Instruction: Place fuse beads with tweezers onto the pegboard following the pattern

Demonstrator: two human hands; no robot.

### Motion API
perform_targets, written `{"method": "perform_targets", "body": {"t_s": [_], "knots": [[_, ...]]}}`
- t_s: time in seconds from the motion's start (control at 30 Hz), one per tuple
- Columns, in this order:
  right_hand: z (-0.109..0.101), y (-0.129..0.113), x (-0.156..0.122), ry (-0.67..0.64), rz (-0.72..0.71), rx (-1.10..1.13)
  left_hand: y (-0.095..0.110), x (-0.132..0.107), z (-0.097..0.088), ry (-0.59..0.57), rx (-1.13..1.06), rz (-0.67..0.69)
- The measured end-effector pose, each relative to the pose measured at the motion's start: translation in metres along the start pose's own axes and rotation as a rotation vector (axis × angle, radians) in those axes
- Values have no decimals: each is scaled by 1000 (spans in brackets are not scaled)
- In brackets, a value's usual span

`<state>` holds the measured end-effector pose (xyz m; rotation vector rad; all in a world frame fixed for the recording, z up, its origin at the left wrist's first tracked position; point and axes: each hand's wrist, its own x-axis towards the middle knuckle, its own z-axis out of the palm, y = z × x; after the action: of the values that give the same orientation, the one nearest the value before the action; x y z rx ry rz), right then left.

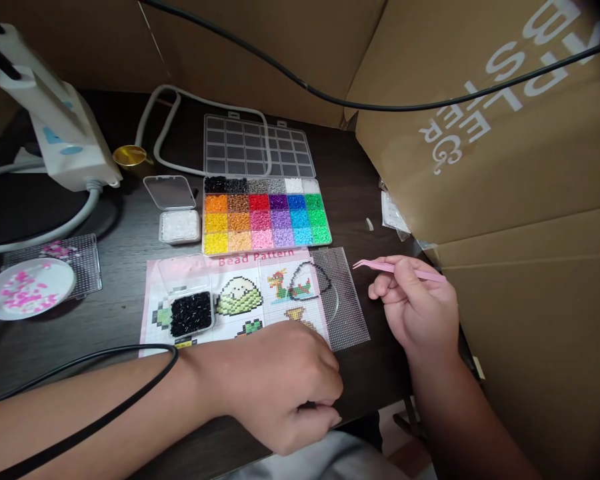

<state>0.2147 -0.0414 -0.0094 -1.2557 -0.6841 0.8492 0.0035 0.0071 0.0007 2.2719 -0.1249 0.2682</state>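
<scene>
My right hand (423, 310) is closed around pink tweezers (387, 266), whose bent tips point left, apart from everything else. Just left of them lies a clear pegboard (350, 323), partly over a printed bead pattern sheet (150, 320). Black beads form a rounded triangular outline (327, 280) on the board. My left hand (290, 387) is curled into a loose fist at the sheet's near edge, with no object showing in it, and covers part of the sheet. A small clear box of black beads (191, 315) sits open on the sheet.
A sorted bead case (265, 217) lies open behind the sheet, beside a box of white beads (180, 227). At left, a dish of pink and white beads (27, 290) overlaps another pegboard (91, 263). A power strip (63, 133), cables and cardboard walls (520, 280) surround the dark table.
</scene>
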Motion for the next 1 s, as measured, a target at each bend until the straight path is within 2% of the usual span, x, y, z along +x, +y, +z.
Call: {"method": "perform_targets", "body": {"t_s": [1.0], "knots": [[0, 5, 0, 38, -48, -142, 0, -1, 3, 11, 30, 18]]}}
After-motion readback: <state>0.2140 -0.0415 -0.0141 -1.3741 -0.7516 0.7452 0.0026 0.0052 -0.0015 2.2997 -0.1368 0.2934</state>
